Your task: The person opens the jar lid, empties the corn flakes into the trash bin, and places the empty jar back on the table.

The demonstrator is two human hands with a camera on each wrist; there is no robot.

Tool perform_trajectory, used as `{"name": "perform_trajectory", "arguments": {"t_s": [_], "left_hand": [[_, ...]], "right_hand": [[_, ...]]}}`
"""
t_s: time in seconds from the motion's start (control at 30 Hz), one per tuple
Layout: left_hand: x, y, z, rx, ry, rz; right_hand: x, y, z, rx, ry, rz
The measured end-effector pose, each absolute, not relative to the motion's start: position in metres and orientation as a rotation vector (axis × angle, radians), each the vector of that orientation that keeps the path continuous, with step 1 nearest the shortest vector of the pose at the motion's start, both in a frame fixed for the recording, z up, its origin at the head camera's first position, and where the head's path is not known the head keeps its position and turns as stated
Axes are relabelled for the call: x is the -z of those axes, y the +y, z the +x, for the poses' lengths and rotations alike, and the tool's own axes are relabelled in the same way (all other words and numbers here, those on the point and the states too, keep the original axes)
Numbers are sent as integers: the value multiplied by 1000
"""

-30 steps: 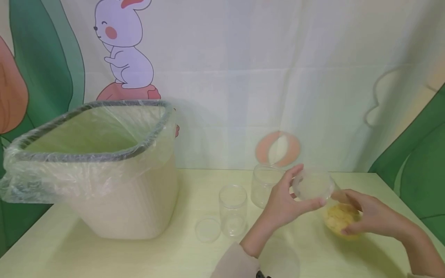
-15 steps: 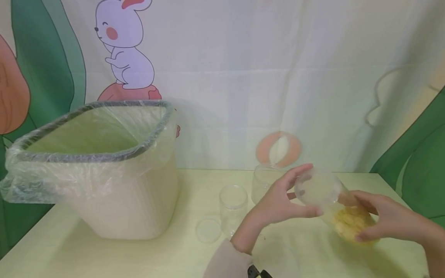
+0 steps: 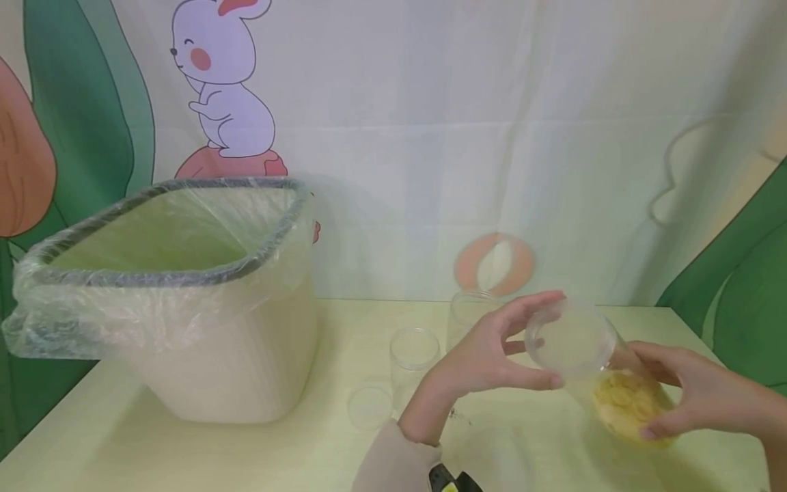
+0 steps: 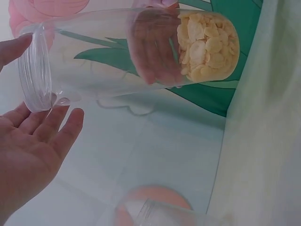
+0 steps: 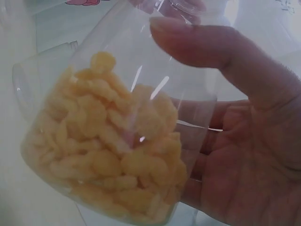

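Observation:
A clear jar (image 3: 574, 342) of yellow flakes (image 3: 630, 403) is tilted over the right side of the table, its round mouth end towards the head camera. My left hand (image 3: 486, 355) holds that ribbed end, thumb on one side and fingers on the other. Lower down, my right hand (image 3: 695, 396) grips the jar's body around the flakes. In the left wrist view, the flakes lie packed at the bottom end of the jar (image 4: 94, 84), and its upper part is see-through. Close up in the right wrist view, the thumb (image 5: 188, 40) presses the jar's wall, with fingers behind it.
A large lined bin (image 3: 258, 348) stands at the left. Two further clear containers, a slim jar (image 3: 415, 352) and a wider jar (image 3: 464, 318), are partly behind my left arm. A small clear disc (image 3: 369, 406) and a larger translucent disc (image 3: 494, 454) lie on the table (image 3: 295, 458).
Both hands have shifted right and slightly down with the jar of flakes. The jar's mouth end has come more into view, and my left forearm now covers more of the slim jar.

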State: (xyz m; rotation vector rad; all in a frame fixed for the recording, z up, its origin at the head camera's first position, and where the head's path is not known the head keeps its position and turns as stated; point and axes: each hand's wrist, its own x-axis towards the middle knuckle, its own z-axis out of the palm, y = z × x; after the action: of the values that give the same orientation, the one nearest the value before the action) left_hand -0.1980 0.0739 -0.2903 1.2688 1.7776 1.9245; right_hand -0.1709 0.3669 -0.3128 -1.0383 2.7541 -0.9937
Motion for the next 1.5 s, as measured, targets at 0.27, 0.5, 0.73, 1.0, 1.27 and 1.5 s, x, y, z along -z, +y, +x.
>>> {"name": "perform_trajectory", "arguments": {"t_s": [0.27,0.5,0.73,1.0,1.27,1.5], "left_hand": [[293,77,-199,-1974,1921,1098],[296,84,-197,-2073,2021,865],[299,94,-194,-2118,2199,511],[298,96,-191,-2067,2249,405],[295,85,-192,-1989,1998,818],[286,72,-192,-1907,1932,1140]], "right_hand": [[315,367,-172,1009,2872,-1036],[314,364,-172,906,3061,-812],[312,357,-171,852,3172,-674],[309,356,-170,811,3177,-646],[310,365,-168,947,3079,-768],[310,371,-166,1002,2985,-899]]}}
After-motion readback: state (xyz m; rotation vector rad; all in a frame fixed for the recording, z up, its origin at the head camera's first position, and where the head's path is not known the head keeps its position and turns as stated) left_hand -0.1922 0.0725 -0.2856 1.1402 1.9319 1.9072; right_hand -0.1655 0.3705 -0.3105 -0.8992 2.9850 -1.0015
